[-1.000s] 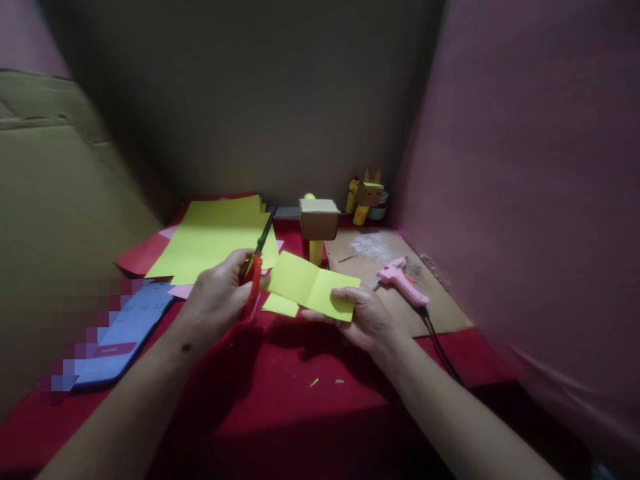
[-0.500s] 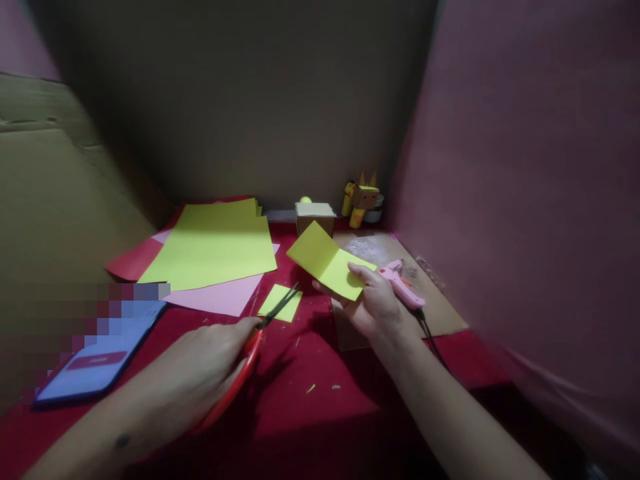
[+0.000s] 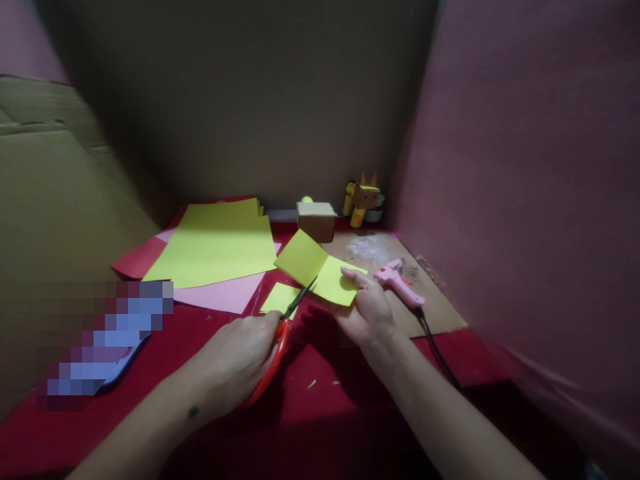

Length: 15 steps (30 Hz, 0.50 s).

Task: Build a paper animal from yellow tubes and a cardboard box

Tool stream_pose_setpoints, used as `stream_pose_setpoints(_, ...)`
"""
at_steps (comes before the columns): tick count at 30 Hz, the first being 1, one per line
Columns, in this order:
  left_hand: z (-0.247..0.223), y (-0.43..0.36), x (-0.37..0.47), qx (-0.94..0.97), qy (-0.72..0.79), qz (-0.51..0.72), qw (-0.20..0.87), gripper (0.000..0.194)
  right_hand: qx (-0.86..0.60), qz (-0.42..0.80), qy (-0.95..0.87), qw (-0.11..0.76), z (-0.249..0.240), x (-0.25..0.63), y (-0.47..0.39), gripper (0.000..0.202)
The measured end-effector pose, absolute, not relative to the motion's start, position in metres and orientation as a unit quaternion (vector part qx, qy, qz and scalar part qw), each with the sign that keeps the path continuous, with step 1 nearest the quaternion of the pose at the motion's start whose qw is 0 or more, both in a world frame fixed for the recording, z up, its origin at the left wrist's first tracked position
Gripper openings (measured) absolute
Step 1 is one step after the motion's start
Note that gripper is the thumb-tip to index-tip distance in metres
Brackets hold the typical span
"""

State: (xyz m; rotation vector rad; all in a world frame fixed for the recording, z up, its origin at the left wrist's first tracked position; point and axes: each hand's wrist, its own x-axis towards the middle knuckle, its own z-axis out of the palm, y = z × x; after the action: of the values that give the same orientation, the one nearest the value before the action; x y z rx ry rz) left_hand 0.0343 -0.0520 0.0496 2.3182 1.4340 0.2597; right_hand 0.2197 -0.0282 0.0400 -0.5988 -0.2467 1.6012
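Note:
My left hand is closed round the red handles of the scissors, whose dark blades point up and to the right. The blade tips are at the lower edge of a creased yellow paper; whether they touch it I cannot tell. My right hand pinches that paper at its right part, thumb on top. Beneath the blades a small yellow piece lies on the red cloth.
Large yellow sheets lie over pink and red paper at the left, near a blurred-out phone. A cardboard box and a small cardboard figure stand behind. A pink glue gun rests on cardboard at the right.
My left hand has moved right with the scissors, bringing the blades close to the creased paper. My right hand and the paper have shifted slightly left and down.

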Motion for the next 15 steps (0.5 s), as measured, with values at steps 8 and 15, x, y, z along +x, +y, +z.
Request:
stream_pose_setpoints(8,0.059,-0.055,0.038,0.825,0.516,0.056,0.225,0.030,-0.200,0.729,-0.125,0.643,0.038,0.217,-0.030,0.039)
stream_pose_setpoints(15,0.062,-0.057,0.041,0.825,0.519,0.037,0.220,0.030,-0.196,0.731,-0.127,0.641,0.038,0.218,-0.031,0.038)
